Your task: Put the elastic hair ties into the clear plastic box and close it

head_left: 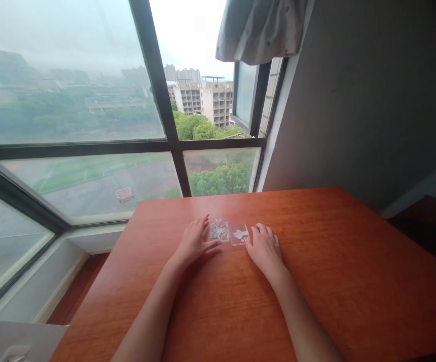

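Observation:
A small clear plastic box [219,231] lies on the wooden table with its lid [239,234] folded out flat to the right. Little coiled or ring-like pieces sit in its compartments, too small to name. My left hand [195,240] is at the box's left side, fingers apart, the thumb along the near edge and the forefinger by the far one. On the other side, my right hand [265,245] rests at the lid's right edge, fingers loosely spread and its thumb side touching or nearly touching the lid. White marks show on the lid.
The reddish-brown table [331,261] reaches to the window frame [218,146] at the back. A grey wall [357,100] rises on the right. A short curtain [261,30] hangs above an open window pane [250,95].

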